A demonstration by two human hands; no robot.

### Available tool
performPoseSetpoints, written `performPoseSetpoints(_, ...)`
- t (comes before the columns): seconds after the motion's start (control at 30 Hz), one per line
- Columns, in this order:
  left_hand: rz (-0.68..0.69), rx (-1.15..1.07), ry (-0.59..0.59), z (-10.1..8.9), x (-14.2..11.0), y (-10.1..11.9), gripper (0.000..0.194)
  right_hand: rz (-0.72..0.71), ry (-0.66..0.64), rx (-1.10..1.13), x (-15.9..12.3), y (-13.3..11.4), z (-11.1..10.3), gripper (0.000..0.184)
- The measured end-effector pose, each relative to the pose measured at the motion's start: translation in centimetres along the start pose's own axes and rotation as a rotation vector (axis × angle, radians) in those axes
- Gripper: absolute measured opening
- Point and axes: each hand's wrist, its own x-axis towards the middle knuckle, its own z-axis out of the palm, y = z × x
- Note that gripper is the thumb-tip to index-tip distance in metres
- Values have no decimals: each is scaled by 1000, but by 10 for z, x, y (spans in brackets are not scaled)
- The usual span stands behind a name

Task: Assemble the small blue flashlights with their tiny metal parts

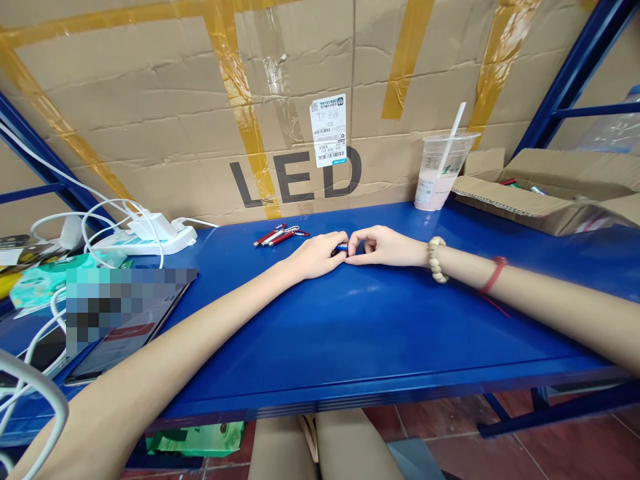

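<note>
Over the middle of the blue tabletop [300, 333], my two hands meet at a small, shiny blue cylinder [342, 247]. My left hand [319, 255] is closed around it, palm down, and hides most of its length. From the other side, the thumb and forefinger of my right hand [376, 247] pinch at its end. Just beyond my left hand lie several slim red and silver metal tubes with clips, like keychain penlights [280, 235]. My right wrist wears a beaded bracelet [437, 260] and a red cord [495, 275].
A plastic cup [437, 180] with a straw and pink drink stands at the back right, beside an open cardboard box [545, 207]. At left are a white power strip [165, 241], cables and a tablet [145, 327]. A large carton [295, 80] forms the back.
</note>
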Motion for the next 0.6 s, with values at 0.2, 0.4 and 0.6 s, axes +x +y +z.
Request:
performPoseSetpoints(0.2, 6, -6, 1, 1, 0, -2, 13, 0, -1, -2, 0, 1, 0, 33)
performPoseSetpoints(0.4, 0, -1, -1, 0, 0, 0, 12, 3, -2, -4, 0, 1, 1, 34)
performPoseSetpoints(0.6, 3, 1, -2, 0, 0, -1, 12, 5, -4, -9, 0, 2, 0, 35)
